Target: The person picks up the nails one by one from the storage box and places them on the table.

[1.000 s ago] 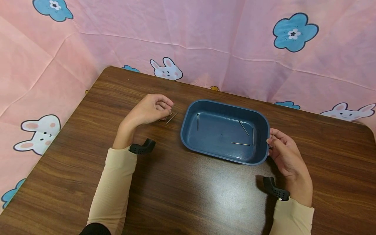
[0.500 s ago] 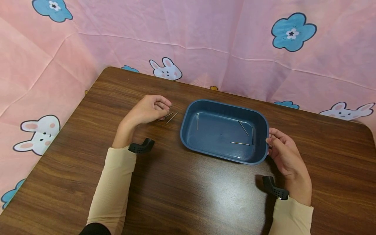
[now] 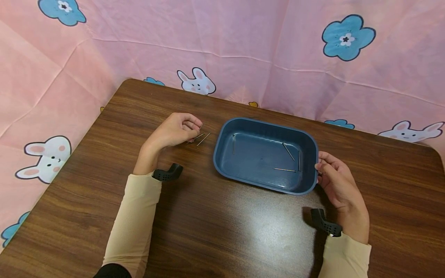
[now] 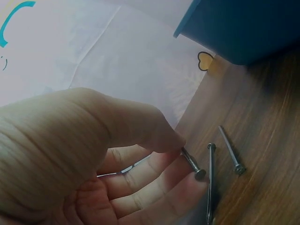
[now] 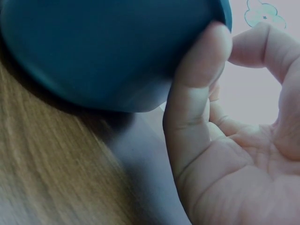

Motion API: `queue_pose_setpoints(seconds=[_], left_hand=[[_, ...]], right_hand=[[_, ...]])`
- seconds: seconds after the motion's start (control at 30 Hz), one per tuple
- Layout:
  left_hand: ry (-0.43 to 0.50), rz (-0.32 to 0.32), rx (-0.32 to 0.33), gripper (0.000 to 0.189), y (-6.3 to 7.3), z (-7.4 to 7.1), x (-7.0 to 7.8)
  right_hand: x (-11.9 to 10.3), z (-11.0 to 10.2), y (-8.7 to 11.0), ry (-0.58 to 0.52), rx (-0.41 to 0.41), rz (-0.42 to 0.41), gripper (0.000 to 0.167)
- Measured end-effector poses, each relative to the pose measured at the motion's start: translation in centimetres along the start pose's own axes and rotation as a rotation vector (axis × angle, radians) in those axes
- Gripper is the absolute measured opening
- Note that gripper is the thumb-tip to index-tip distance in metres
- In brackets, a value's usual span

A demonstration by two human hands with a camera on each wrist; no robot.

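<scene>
In the left wrist view, my left hand (image 3: 174, 129) pinches a steel nail (image 4: 192, 164) between thumb and fingers, head outward. A second bit of metal (image 4: 124, 171) shows behind the curled fingers; I cannot tell if it is the same nail. Two more nails lie on the table right by the fingertips, one close under the hand (image 4: 211, 178) and another slightly apart (image 3: 203, 139). The blue plastic bin (image 3: 250, 164) holds several loose nails, including one on its left side (image 3: 234, 144). My right hand (image 3: 340, 183) grips the bin's right end, thumb at the rim.
The brown wood-grain table (image 3: 222, 231) spreads around the bin. A pink printed cloth (image 3: 243, 38) hangs along its back and left edges. Each wrist carries a black camera mount, the left one (image 3: 168, 173) and the right one (image 3: 326, 224).
Almost nothing moves. The left fingers shift very slightly at the nails, and the view drifts a little. The right hand stays on the bin.
</scene>
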State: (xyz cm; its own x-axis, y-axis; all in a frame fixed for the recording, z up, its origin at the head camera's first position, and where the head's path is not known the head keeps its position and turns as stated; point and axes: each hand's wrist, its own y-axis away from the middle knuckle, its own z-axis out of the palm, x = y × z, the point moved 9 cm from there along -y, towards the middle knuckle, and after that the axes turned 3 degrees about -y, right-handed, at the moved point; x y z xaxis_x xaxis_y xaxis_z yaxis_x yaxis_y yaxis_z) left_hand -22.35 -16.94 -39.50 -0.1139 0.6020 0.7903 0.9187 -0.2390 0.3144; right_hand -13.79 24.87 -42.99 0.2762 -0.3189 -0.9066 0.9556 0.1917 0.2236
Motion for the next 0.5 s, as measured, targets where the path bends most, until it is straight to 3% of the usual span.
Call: queue_pose_setpoints(seconds=[0.5], left_hand=[[-0.080,-0.032,0.018,0.026,-0.23,-0.14,-0.77]], right_hand=[[0.06,-0.11,-0.02,0.010,0.002,0.005,0.028]])
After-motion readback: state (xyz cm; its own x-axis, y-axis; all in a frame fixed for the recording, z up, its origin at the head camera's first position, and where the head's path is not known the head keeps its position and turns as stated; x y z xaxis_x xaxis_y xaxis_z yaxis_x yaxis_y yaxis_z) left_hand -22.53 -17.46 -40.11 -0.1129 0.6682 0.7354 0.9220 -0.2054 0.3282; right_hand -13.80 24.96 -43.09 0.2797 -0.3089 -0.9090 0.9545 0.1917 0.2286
